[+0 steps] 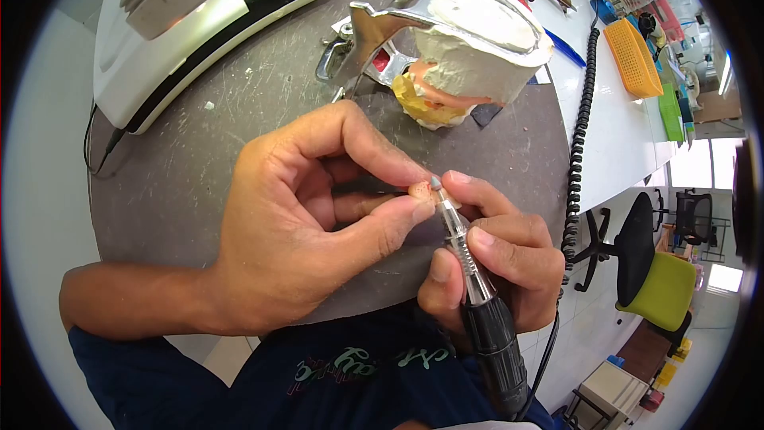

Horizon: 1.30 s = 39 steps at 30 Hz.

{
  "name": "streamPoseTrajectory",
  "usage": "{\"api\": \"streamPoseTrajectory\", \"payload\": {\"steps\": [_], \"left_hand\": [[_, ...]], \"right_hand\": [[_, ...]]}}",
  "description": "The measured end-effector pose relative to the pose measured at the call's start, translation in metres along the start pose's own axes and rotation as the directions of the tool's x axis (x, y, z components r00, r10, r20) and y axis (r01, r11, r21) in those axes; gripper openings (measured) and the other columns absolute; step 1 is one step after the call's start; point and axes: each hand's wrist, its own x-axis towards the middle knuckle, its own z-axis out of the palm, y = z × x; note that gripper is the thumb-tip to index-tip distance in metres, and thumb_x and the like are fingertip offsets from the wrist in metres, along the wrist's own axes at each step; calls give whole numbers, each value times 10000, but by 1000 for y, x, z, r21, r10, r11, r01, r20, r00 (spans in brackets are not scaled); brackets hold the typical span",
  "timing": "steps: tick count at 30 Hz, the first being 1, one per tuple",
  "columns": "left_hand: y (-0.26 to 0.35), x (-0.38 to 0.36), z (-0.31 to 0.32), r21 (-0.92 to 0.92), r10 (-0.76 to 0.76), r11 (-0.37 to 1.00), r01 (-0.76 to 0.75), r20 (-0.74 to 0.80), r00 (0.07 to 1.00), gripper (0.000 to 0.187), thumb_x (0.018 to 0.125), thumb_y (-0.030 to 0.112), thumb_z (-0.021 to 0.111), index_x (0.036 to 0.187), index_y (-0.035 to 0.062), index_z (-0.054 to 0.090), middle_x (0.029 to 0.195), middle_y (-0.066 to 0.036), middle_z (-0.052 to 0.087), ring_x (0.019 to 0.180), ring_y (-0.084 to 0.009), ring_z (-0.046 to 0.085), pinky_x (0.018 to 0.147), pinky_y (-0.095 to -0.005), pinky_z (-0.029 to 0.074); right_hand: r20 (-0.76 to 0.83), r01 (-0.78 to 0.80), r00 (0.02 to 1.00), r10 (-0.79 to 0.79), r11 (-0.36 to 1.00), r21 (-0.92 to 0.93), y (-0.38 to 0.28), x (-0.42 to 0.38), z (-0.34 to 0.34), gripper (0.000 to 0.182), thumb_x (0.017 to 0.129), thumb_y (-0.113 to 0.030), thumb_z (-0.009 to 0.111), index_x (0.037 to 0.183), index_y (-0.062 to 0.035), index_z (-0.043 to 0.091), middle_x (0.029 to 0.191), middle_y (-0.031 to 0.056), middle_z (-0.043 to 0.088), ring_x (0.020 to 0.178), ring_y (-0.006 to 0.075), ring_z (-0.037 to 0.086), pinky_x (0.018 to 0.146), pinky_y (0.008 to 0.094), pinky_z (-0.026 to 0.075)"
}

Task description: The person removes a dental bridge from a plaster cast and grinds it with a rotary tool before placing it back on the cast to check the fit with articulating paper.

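Left hand (310, 215) fingers pinch 1 small tooth piece (422, 190); right hand (509, 263) fingers grip a rotary tool (480, 291), tip at the piece.

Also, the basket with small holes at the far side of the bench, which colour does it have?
The basket is yellow-orange; the head view shows it.

Fingers cover most of the little piece.
The left hand (298, 215) hides much of the little piece (421, 190). The right hand (525, 259) covers some of the drill pen (493, 342). The picture's top cuts off the white machine (179, 52), and the bottom cuts off the dark shirt (263, 386). Things past the orange basket (633, 57) are too small to tell.
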Motion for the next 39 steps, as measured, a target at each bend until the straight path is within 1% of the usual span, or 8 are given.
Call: {"api": "streamPoseTrajectory", "payload": {"steps": [6,16,18,25,27,30,36,39], "left_hand": [[0,0,0,-5,-13,1000,13,-4,1000,195,828,-86,627,920,15,489,952,-138,604,946,-172,637,881,-287,521],[2,1,1,-20,-20,1000,20,-6,1000,186,832,-93,613,910,17,485,937,-127,598,953,-170,632,881,-288,513],[2,1,1,-8,-15,1000,15,-4,1000,186,833,-90,614,911,17,484,939,-127,598,956,-171,632,883,-288,514],[1,1,0,12,4,1000,-4,14,1000,183,838,-82,613,919,17,482,946,-129,599,971,-174,635,896,-289,519],[1,2,0,8,1,1000,-1,12,1000,182,838,-81,613,919,16,482,946,-129,599,973,-174,635,896,-288,519],[0,2,0,8,-2,1000,2,12,1000,181,838,-80,612,921,14,483,947,-129,599,974,-174,636,896,-288,519],[1,2,0,14,-1,1000,1,15,1000,177,837,-81,609,921,12,484,955,-129,597,989,-175,630,898,-288,516],[1,3,1,9,1,1000,-1,18,1000,177,837,-79,609,922,13,484,956,-129,595,1000,-177,626,895,-287,514]], "right_hand": [[-49,-46,998,50,997,62,-2,3,1,324,743,-42,776,958,-46,533,818,121,626,947,370,670,771,402,594],[-86,-57,994,63,996,74,-1,0,1,355,737,-52,776,974,-63,512,843,111,622,962,359,669,777,393,596],[5,-8,1000,8,1000,14,0,0,-2,351,820,-121,719,1024,-14,455,807,135,544,935,380,653,796,401,576],[17,17,1000,-18,1000,16,1,2,-1,335,814,-119,724,1008,-4,477,800,137,548,923,381,656,780,404,583],[-87,-41,995,51,993,109,0,2,3,305,745,-35,772,953,-31,550,802,127,630,950,381,666,770,410,594],[1,25,1000,-25,999,25,4,2,-1,324,812,-122,725,988,-6,479,789,132,545,911,383,658,781,414,587],[12,-5,1000,5,1000,14,1,2,-3,330,824,-140,717,998,-11,468,800,128,539,917,382,656,794,414,582],[-67,-28,997,31,998,49,1,-2,1,349,826,-145,717,1015,-12,455,815,128,536,938,380,651,807,418,576]]}}
